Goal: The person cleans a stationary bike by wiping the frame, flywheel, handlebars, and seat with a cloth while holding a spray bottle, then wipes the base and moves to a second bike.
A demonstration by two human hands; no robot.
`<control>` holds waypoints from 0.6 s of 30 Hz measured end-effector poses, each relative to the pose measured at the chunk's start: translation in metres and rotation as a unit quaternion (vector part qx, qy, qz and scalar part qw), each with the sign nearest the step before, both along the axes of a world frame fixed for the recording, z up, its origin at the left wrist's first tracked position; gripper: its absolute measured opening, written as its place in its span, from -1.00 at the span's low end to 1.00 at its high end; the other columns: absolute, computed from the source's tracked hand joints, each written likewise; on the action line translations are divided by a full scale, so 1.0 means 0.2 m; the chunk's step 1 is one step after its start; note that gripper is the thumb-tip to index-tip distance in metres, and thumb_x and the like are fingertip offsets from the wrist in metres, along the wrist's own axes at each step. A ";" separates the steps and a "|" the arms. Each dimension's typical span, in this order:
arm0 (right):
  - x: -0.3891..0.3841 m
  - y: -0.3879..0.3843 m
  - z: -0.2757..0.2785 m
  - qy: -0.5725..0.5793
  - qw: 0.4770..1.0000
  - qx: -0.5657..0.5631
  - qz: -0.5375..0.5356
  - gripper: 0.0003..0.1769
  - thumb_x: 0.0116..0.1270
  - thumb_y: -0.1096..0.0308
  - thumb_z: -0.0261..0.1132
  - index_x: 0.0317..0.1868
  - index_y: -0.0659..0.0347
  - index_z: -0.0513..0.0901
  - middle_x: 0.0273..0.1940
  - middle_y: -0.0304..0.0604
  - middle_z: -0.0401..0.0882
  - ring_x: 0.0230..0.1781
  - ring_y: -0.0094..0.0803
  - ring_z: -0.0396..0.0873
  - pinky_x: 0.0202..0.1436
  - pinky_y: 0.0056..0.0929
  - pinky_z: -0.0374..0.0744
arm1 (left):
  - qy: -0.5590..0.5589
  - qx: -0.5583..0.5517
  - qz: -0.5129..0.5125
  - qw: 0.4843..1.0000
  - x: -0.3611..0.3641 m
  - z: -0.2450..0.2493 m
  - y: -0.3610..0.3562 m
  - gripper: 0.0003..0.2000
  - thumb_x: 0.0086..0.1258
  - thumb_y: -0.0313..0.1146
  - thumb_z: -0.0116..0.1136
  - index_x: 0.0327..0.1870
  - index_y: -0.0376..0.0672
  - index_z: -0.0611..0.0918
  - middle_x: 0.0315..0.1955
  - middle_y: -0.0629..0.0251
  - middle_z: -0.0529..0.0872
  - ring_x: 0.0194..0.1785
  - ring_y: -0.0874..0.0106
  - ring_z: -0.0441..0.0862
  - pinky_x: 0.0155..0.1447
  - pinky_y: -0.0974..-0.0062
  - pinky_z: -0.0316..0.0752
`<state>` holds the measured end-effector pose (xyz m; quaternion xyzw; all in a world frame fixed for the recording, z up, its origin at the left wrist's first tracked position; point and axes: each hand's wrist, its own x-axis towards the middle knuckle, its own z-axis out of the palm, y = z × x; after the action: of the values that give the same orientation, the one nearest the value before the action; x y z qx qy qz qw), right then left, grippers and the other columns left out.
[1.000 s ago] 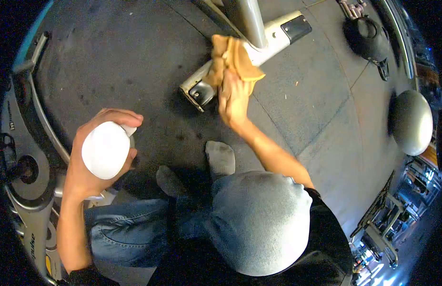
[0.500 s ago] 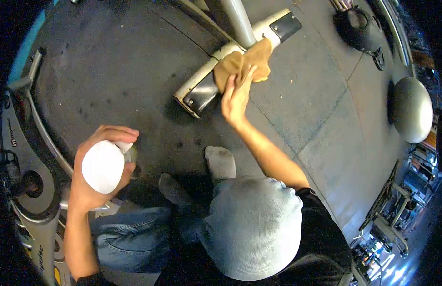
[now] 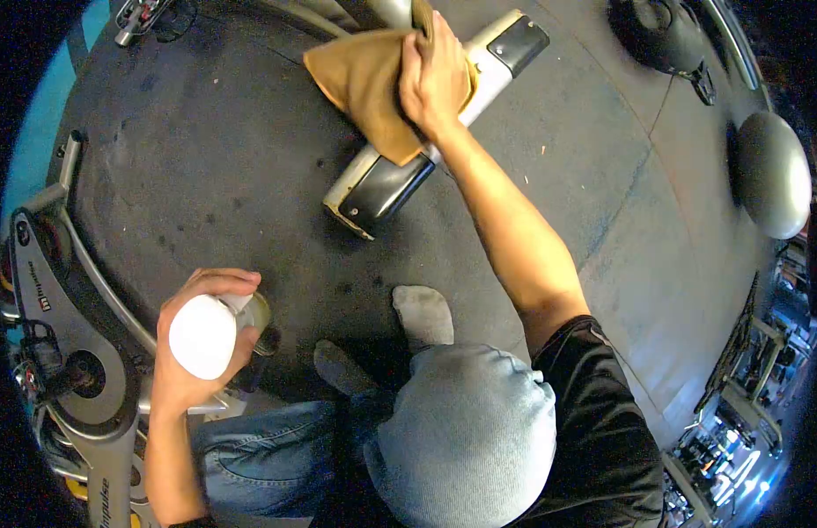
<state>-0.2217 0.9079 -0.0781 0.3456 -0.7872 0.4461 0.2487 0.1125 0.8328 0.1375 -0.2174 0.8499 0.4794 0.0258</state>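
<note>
In the lower left, my left hand (image 3: pixel 178 378) is closed around a spray bottle (image 3: pixel 203 338) with a white top. Part of its clear body shows past my fingers. My right hand (image 3: pixel 437 86) reaches forward with a tan cloth (image 3: pixel 363 77), gripping it at the upright post (image 3: pixel 393 12) of an exercise machine. The cloth drapes to the left, over the middle of the machine's white foot bar (image 3: pixel 490 90). A black cap (image 3: pixel 386 195) covers the bar's near end, and another black cap (image 3: pixel 518 44) its far end.
At left stands a grey exercise machine (image 3: pixel 96 431) with a crank and a curved metal tube (image 3: pixel 109 282). My socked foot (image 3: pixel 423 315) rests on dark floor mats. A silver rounded object (image 3: pixel 774 176) and a black machine part (image 3: pixel 659 40) are at right.
My right hand has moved up from the foot bar to the post, bringing the cloth, which now hangs out leftward. My left hand still holds the bottle. The view has shifted slightly.
</note>
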 end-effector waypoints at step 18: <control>-0.14 0.03 0.16 -0.131 0.975 0.118 0.134 -0.46 0.17 0.25 0.35 0.16 0.22 0.50 0.12 0.12 0.52 0.17 0.07 0.47 0.21 -0.18 0.45 | 0.023 0.007 0.016 1.000 -0.01 0.01 -0.05 -0.59 -0.09 -0.60 0.31 -0.09 -0.23 0.63 -0.04 0.09 0.69 0.04 0.21 0.62 0.15 0.34 0.45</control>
<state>-0.2491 0.9142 -0.0469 0.4136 -0.8067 0.4203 0.0389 0.1106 0.8238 0.1386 -0.2193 0.8435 0.4903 0.0001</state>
